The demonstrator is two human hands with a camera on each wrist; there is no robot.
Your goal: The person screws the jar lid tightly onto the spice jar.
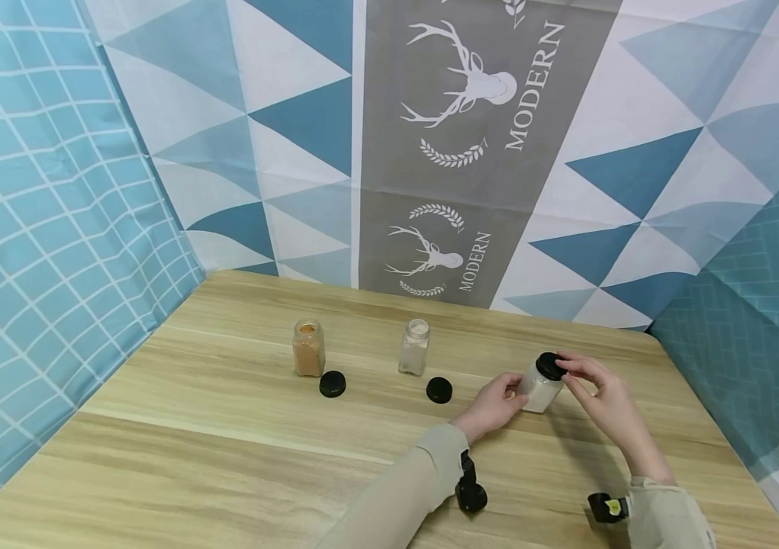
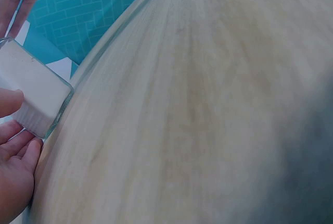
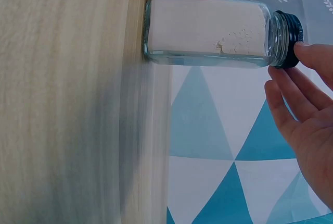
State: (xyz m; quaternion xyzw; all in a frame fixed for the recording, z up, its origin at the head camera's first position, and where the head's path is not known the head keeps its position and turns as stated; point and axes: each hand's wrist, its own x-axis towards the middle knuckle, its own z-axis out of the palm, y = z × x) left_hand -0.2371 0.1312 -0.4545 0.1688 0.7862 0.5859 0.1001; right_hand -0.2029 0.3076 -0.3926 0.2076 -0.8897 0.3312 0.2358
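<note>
A square glass jar of white powder (image 3: 208, 28) stands upright on the wooden table at the right, its black screw lid (image 1: 551, 366) on its mouth. Low on the jar, my left hand (image 1: 492, 404) grips the glass between thumb and fingers. My right hand (image 1: 602, 389) pinches the lid's rim from the right, thumb on one side and fingers on the other. In the left wrist view the jar's lower body (image 2: 36, 86) shows between the left thumb and fingers, and its lid is out of frame.
To the left stand an uncovered jar of orange-brown powder (image 1: 309, 351) and an uncovered jar of pale powder (image 1: 414, 349). One black lid (image 1: 332, 384) lies in front of the first, another black lid (image 1: 439, 390) in front of the second. A patterned curtain (image 1: 307, 152) hangs behind the table (image 1: 224, 457).
</note>
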